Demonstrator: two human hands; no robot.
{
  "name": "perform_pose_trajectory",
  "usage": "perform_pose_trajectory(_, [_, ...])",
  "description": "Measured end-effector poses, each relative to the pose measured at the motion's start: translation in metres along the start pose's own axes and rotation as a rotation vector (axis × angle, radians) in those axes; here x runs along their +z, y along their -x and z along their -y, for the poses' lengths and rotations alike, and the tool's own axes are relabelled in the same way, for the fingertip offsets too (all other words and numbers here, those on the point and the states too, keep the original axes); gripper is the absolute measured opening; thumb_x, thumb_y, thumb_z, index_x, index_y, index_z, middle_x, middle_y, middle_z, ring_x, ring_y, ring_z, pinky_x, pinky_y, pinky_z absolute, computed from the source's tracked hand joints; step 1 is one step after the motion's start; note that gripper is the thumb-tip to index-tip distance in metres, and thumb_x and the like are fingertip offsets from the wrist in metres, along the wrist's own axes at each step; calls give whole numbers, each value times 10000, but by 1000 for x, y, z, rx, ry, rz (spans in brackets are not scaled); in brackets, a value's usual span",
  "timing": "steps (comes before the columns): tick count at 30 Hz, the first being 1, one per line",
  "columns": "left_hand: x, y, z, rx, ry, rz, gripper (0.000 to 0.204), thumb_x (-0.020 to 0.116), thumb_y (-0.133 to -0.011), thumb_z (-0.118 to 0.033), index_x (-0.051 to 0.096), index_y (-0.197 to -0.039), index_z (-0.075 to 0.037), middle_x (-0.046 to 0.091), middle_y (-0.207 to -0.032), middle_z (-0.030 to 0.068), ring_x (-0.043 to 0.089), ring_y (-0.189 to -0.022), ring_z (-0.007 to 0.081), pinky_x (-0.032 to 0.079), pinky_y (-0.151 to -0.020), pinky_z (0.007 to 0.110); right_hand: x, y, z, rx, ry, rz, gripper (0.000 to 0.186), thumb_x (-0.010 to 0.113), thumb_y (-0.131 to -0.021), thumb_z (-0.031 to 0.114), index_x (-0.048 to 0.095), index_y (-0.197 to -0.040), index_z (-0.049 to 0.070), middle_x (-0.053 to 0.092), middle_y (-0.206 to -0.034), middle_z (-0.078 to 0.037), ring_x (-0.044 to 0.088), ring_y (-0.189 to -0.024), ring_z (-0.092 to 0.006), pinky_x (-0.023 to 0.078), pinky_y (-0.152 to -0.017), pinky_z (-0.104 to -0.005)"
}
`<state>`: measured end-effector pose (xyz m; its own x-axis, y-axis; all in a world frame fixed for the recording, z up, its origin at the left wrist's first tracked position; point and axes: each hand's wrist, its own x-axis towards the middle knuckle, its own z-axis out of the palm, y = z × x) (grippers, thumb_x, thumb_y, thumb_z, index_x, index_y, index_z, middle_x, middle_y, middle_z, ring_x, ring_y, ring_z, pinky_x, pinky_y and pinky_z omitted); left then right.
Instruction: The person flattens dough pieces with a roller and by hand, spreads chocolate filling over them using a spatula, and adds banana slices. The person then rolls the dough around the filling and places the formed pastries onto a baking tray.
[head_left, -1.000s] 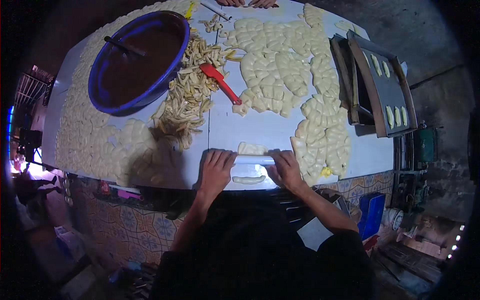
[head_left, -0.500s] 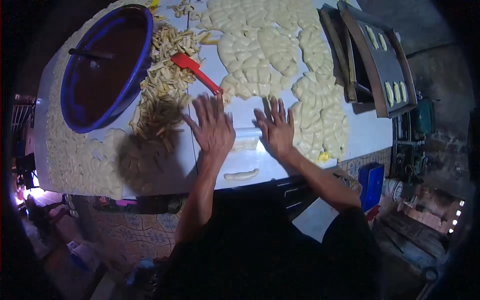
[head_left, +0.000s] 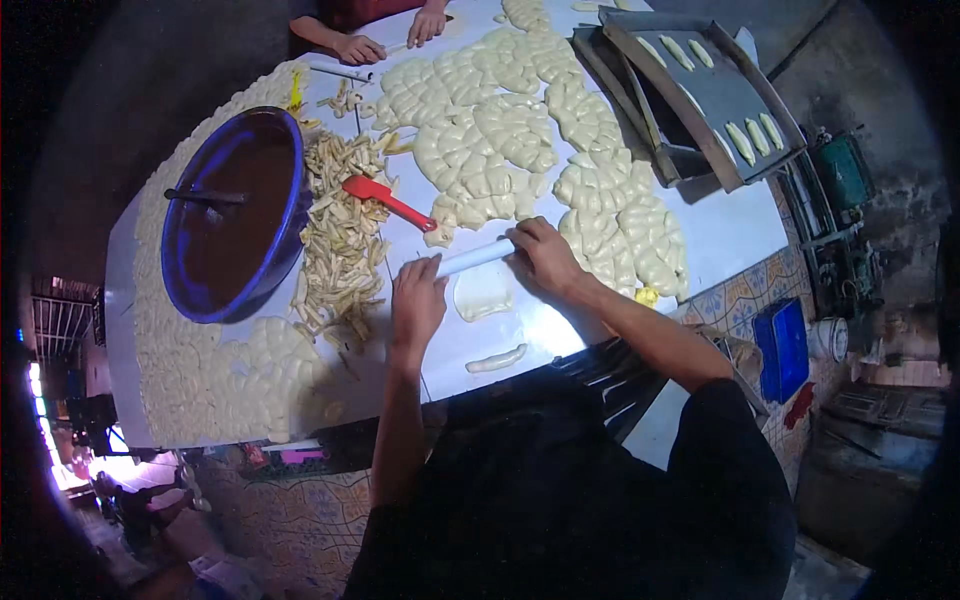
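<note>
Two hands held the white pin, one near each end. The left hand (head_left: 418, 300) had its fingers curled over the left end of the pin (head_left: 475, 258), and the right hand (head_left: 543, 255) had its fingers bent over the right end. The pin sat slantwise, with its right end farther from the person than its left. The flat dough (head_left: 483, 294) lay on the table (head_left: 725, 225) just on the person's side of the pin, between the two hands. I could not tell if the pin touched it. A dough stick (head_left: 496, 359) lay closer to the person, apart from both hands. Many dough lumps (head_left: 485, 185) lay past the pin and to its right. A red scraper (head_left: 400, 208) lay beyond the left hand, on some pale strips (head_left: 340, 245), near a big blue tub (head_left: 284, 255) of brown stuff.
</note>
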<state>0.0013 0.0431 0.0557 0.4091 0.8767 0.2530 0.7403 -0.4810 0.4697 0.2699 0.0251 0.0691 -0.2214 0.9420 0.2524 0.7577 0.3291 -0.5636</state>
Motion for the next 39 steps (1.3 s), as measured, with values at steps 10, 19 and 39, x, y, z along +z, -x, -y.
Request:
perform_pose_trajectory(10, [6, 94, -41, -113, -134, -94, 483, 577, -759, 82, 643, -1226, -23, 578, -1142, 144, 538, -1161, 349, 445, -1029, 461, 22, 82, 20, -80, -26, -13, 427, 662, -810, -56, 620, -1234, -17, 588, -1214, -209, 575, -1119, -396, 488, -966, -453])
perform_pose_trajectory(19, [10, 108, -34, -122, -49, -34, 505, 658, -891, -135, 567, -1371, -7, 565, -1378, 151, 466, -1334, 350, 351, -1111, 547, -2, 87, 22, -98, -114, 123, 422, 749, -845, 225, 678, -1232, 73, 649, -1093, -155, 619, -1030, -331, 492, -906, -438])
perform_pose_trajectory(39, [28, -46, -32, 201, -253, 197, 450, 625, -901, -185, 601, -1319, -19, 625, -1194, 157, 567, -1131, 318, 437, -974, 484, 26, -151, 10, 121, -170, -104, 341, 666, -878, 199, 743, -1173, 46, 717, -1078, -229, 663, -1057, -376, 497, -941, -453])
